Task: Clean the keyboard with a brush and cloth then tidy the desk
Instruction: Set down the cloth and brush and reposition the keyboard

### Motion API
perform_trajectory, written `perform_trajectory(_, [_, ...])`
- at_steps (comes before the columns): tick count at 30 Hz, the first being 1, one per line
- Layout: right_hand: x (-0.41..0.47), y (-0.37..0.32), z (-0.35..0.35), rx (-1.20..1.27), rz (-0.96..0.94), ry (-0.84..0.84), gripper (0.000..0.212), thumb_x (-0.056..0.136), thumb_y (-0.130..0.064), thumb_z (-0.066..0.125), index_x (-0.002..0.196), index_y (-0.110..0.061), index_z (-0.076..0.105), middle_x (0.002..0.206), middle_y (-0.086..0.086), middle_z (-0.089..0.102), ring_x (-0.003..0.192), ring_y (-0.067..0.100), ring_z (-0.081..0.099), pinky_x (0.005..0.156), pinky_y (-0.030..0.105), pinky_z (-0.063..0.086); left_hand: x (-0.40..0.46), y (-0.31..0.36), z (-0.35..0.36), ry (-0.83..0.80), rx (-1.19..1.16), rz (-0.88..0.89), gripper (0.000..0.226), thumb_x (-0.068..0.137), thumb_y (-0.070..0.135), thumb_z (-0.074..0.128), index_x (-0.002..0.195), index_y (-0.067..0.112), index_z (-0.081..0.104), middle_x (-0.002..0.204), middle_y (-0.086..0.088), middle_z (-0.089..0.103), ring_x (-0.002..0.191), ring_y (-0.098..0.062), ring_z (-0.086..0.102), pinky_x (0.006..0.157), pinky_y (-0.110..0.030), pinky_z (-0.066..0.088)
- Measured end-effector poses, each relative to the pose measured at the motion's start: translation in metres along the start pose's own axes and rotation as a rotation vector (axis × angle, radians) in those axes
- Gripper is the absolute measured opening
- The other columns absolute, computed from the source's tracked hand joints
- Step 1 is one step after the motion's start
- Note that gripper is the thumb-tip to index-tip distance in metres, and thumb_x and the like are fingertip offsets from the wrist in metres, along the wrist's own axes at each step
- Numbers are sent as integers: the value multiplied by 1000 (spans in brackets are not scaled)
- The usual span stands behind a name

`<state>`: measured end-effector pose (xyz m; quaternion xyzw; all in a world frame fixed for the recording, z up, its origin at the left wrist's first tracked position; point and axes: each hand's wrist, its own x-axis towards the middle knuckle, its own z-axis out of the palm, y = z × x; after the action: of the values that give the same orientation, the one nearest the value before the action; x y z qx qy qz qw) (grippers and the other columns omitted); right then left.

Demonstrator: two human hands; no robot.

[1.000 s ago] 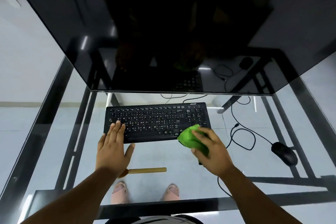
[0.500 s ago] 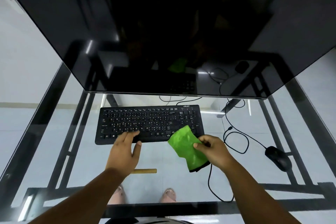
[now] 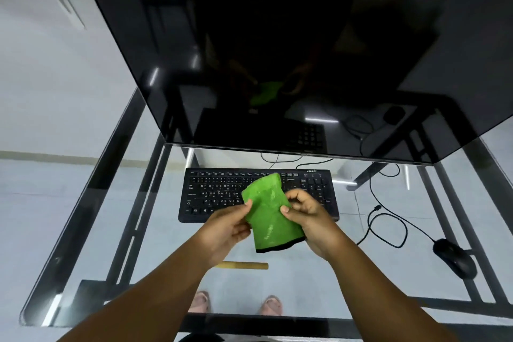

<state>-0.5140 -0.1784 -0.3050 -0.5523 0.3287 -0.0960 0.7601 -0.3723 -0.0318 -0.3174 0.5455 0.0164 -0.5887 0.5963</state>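
both hands hold the green cloth up above the near edge of the black keyboard, which lies on the glass table below the dark monitor. the left hand pinches the cloth's left edge with thumb and fingers, and the right hand grips its right edge, fingers curled round it. a wooden brush handle lies on the table nearer the person, partly hidden by the left forearm. a black mouse sits well off to the right, its cable looping beside the keyboard.
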Motion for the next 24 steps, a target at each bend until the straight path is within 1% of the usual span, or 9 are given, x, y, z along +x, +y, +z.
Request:
perform_trajectory(2, [3, -1, 19, 20, 4, -4, 13, 91, 6, 57, 96, -6, 58, 87, 8, 73, 81, 17, 69, 73, 29, 55, -5, 6, -12, -6, -68, 55, 36, 76, 20, 72, 107, 2, 67, 116, -17, 68, 107, -26, 64, 100, -39, 47])
perform_trajectory(5, [4, 0, 43, 14, 32, -14, 12, 90, 4, 60, 95, -7, 59, 85, 8, 70, 79, 16, 67, 69, 29, 55, -14, 15, -30, -10, -150, 124, 17, 75, 4, 68, 91, 5, 71, 99, -15, 72, 96, -25, 67, 84, -36, 55])
perform_trajectory(7, [3, 4, 60, -24, 69, -45, 10, 91, 0, 61, 95, -9, 59, 83, 6, 68, 77, 15, 65, 65, 31, 55, -20, 19, -44, -2, -190, 136, 19, 75, 1, 67, 93, 5, 65, 98, -14, 69, 98, -29, 64, 87, -43, 54])
perform_trajectory(10, [4, 15, 77, -95, 129, -58, 8, 93, -5, 60, 98, -11, 63, 89, 7, 68, 80, 17, 66, 70, 37, 58, -29, 23, -65, 31, -190, 143, 18, 79, 0, 63, 93, 11, 60, 99, -12, 67, 97, -29, 63, 91, -51, 51])
perform_trajectory(14, [2, 42, 81, -569, 63, 58, 11, 91, -18, 64, 96, -27, 67, 93, -2, 70, 80, 12, 63, 78, 30, 52, -43, 24, -91, 60, -104, 67, 15, 93, 6, 54, 93, 20, 58, 103, -13, 68, 96, -32, 64, 91, -58, 49])
perform_trajectory(17, [-6, 62, 85, -939, 30, -50, 26, 83, -36, 71, 107, -30, 64, 104, -9, 63, 93, 9, 57, 83, 28, 50, -52, 20, -113, 95, -44, 6, 9, 98, 14, 50, 99, 22, 55, 102, -13, 70, 90, -32, 68, 85, -59, 51])
perform_trajectory(19, [-10, 72, 89, -1148, 15, -130, 39, 80, -42, 71, 115, -29, 61, 111, -11, 57, 102, 9, 52, 88, 29, 47, -55, 16, -123, 123, -25, -21, 9, 97, 18, 52, 105, 21, 54, 108, -15, 69, 94, -35, 68, 83, -62, 51])
perform_trajectory(22, [-13, 78, 92, -1332, -13, -118, 25, 83, -37, 65, 106, -28, 62, 109, -9, 56, 101, 13, 55, 85, 32, 50, -60, 11, -129, 111, -11, -47, 23, 94, 13, 57, 115, 20, 51, 115, -18, 67, 103, -40, 66, 76, -60, 54])
perform_trajectory(24, [-15, 81, 88, -1294, 16, -52, 11, 83, -34, 64, 92, -28, 62, 98, -9, 60, 91, 14, 59, 78, 32, 52, -61, 7, -130, 48, -25, -30, 37, 91, 1, 57, 120, 21, 48, 119, -19, 65, 104, -39, 65, 74, -57, 55])
